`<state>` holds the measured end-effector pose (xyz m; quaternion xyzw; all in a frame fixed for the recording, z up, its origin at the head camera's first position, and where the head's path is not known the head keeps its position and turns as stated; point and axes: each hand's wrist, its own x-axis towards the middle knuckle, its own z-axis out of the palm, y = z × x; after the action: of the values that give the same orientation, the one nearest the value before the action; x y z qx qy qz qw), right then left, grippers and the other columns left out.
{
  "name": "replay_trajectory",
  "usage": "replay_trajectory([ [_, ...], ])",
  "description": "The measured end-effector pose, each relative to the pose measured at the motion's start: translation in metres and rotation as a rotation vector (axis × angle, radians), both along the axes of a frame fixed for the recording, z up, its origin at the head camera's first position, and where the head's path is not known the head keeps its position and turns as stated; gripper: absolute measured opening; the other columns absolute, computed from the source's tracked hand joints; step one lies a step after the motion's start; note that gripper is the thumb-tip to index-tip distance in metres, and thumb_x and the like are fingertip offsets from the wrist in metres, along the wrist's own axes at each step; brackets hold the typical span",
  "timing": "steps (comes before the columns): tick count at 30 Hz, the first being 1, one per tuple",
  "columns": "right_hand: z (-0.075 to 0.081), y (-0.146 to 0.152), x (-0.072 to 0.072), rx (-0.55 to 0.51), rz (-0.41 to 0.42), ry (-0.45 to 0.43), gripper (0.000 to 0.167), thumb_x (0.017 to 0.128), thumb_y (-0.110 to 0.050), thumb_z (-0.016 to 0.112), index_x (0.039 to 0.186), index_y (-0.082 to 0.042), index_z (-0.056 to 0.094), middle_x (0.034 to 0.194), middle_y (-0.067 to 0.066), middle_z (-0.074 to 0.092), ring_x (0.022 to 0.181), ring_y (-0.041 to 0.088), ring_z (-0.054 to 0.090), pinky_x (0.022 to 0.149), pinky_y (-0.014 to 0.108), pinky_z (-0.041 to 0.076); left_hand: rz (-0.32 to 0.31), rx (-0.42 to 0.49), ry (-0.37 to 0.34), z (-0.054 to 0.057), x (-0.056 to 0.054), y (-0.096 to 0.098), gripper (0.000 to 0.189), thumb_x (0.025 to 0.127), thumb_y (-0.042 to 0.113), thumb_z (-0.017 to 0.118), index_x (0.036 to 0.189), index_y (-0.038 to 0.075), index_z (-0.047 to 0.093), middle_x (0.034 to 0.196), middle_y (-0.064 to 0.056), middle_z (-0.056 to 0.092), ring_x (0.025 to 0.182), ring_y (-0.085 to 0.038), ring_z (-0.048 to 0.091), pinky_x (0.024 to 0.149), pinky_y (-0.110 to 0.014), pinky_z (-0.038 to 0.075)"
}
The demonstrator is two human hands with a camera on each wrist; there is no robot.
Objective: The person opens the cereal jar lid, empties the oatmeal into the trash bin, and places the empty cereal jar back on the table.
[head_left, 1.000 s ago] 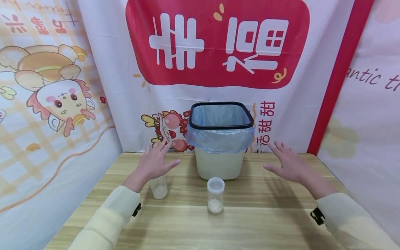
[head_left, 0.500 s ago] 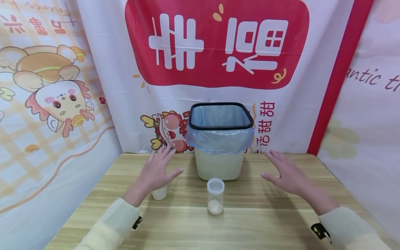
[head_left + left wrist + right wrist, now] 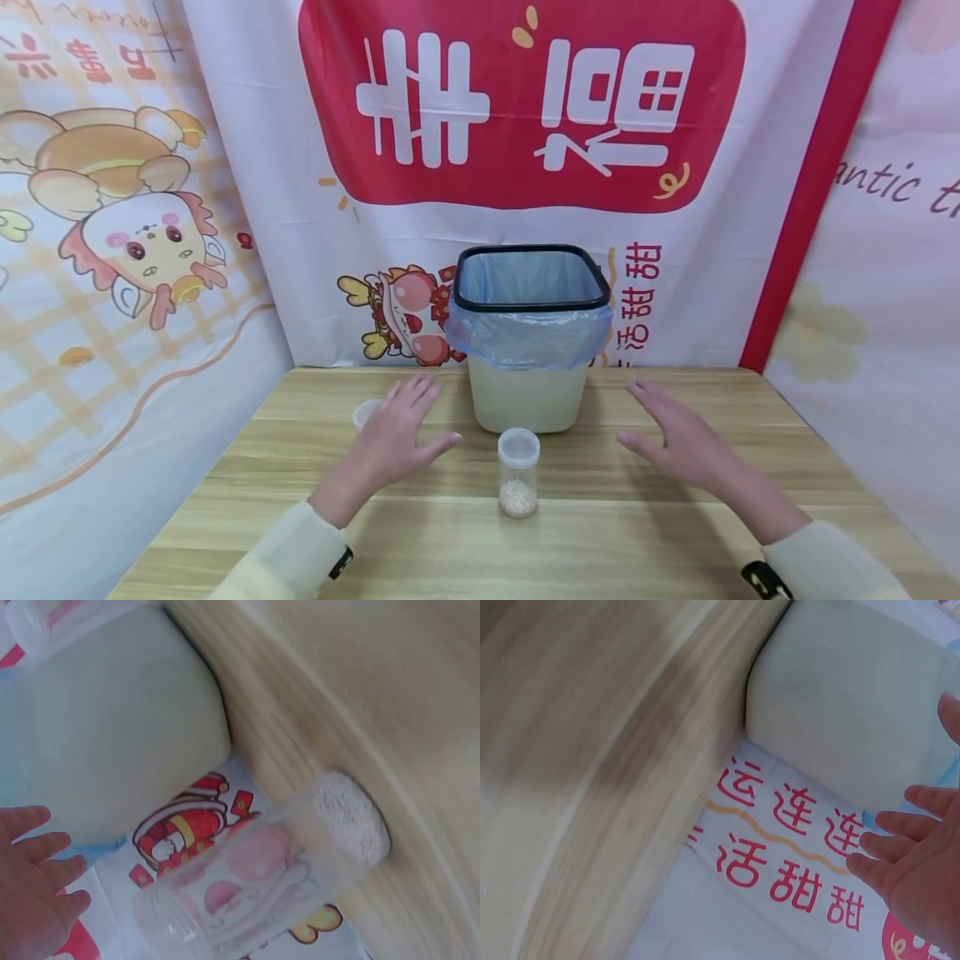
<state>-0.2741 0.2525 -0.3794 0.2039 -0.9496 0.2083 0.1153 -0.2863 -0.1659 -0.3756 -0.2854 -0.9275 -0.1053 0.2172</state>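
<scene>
Left hand point(image 3: 390, 437) and right hand point(image 3: 684, 442) hover, fingers extended, gripping nothing!
Between them, on the table point(image 3: 450, 558), stands a clear container point(image 3: 518, 460), white grains point(image 3: 517, 499) at its bottom; just past the left hand, a second container point(image 3: 366, 412), partly hidden; farther back, the bin point(image 3: 528, 404) in blue liner point(image 3: 532, 337), before the red-and-white banner point(image 3: 525, 183).

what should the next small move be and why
Probably ease the left grip toward the clear jar in front of the bin: the jar stands upright, and that grip is open, empty and seemingly nearer to it than the right grip.
</scene>
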Motion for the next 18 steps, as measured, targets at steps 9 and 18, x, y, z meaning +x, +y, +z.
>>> replay_trajectory([
  [9, -0.007, -0.016, 0.010, -0.047, 0.045, 0.032, 0.080, 0.091, -0.056, 0.059, 0.147, -0.003, 0.039, 0.150, 0.022, 0.036, 0.136, 0.043, 0.033, 0.105, 0.062, 0.030, -0.046, 0.055, -0.031, -0.010, 0.009, 0.014, 0.085, 0.089, 0.067, 0.051, 0.145, 0.004, 0.043, 0.149, -0.015, 0.040, 0.136, -0.035, 0.038, 0.110, -0.053, 0.029],
  [18, -0.016, -0.029, 0.017, -0.090, 0.073, 0.056, 0.075, 0.092, -0.050, 0.061, 0.147, -0.005, 0.039, 0.150, 0.019, 0.038, 0.135, 0.040, 0.037, 0.106, 0.059, 0.032, -0.062, 0.115, -0.130, -0.024, 0.017, 0.024, 0.079, 0.088, 0.058, 0.061, 0.145, 0.008, 0.044, 0.150, -0.011, 0.039, 0.134, -0.038, 0.039, 0.107, -0.054, 0.033],
])
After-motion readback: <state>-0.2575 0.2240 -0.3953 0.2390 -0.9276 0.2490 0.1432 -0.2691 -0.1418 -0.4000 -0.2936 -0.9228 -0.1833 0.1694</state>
